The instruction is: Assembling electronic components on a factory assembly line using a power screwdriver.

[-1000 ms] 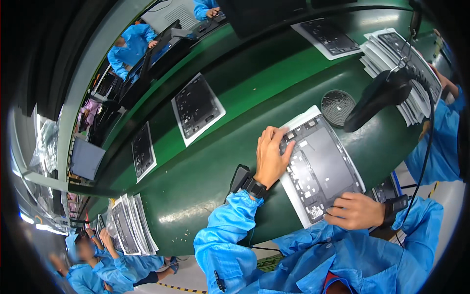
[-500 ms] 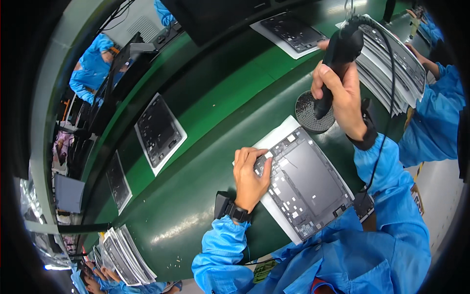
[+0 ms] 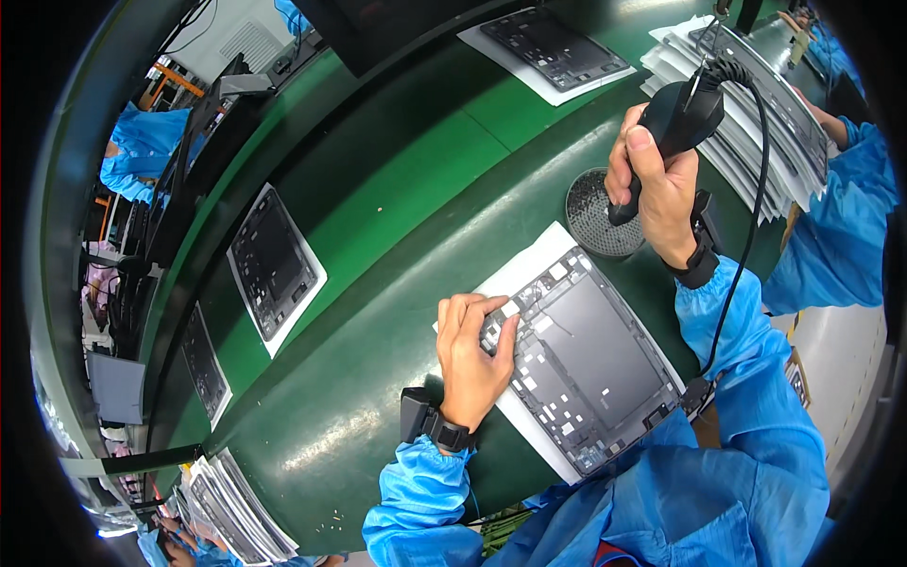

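Observation:
A thin grey-black tablet housing (image 3: 605, 350) with small white patches and fittings lies on a white sheet (image 3: 540, 260) at the bench's near side. My left hand (image 3: 472, 354) grips its upper left corner, thumb and fingers bent around the edge. Above the far right of the housing, my right hand (image 3: 666, 194) is wrapped round a black corded handheld device (image 3: 682, 115). A coiled cable (image 3: 746, 80) leads from the device's thick upper end. Its narrow lower end hangs over a round dish with a dotted surface (image 3: 597, 203), apart from the housing.
Similar housings on white sheets lie on the green bench: one at the back (image 3: 543, 47), others to the left (image 3: 274, 265). Stacks stand at the far right (image 3: 756, 142) and lower left (image 3: 236, 510). A co-worker's blue sleeve (image 3: 831, 241) is at the right.
The black device has tilted, its thick end moving right and lower in my right hand. My left hand keeps its hold on the housing's corner. The view has shifted slightly.

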The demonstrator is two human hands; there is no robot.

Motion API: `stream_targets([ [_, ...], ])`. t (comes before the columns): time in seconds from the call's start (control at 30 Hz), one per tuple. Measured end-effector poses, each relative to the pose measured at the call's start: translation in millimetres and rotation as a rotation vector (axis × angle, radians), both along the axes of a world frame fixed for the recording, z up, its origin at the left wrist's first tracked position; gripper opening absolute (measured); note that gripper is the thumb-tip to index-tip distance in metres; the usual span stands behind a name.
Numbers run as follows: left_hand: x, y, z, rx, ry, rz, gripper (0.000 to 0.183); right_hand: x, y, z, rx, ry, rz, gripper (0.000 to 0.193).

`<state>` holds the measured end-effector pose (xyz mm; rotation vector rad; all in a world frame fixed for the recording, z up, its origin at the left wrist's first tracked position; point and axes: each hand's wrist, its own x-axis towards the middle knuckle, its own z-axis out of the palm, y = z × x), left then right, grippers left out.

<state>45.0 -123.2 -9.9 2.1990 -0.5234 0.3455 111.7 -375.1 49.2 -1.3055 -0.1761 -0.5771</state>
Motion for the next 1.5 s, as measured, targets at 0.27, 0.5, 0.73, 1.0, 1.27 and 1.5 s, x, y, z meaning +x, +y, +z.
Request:
stream_targets([
  [0.27, 0, 0, 0, -0.016, 0.003, -0.003, 0.023, 2, -1, -2, -0.038, -0.022, -0.013, 0.023],
  [0.5, 1, 0, -1, -0.015, 0.009, -0.006, 0.024, 2, -2, -3, -0.114, 0.009, -0.029, 0.023],
  [0.73, 1, -1, -1, -0.033, 0.019, -0.014, 0.025, 1, -2, -4, -0.070, 0.001, -0.018, 0.020],
  [1.0, 1, -1, -4, -0.047, 0.006, -0.001, 0.024, -15, 32, 33, -0.061, -0.071, 0.034, 0.033],
  [1.27, 2, -5, -5, -0.057, -0.025, 0.026, 0.023, -29, 101, 5, -0.052, -0.017, 0.313, 0.033],
  [1.5, 3, -5, -8, -0.065, -0.005, 0.028, 0.025, -25, 102, -2, -0.077, -0.022, 0.325, 0.031],
])
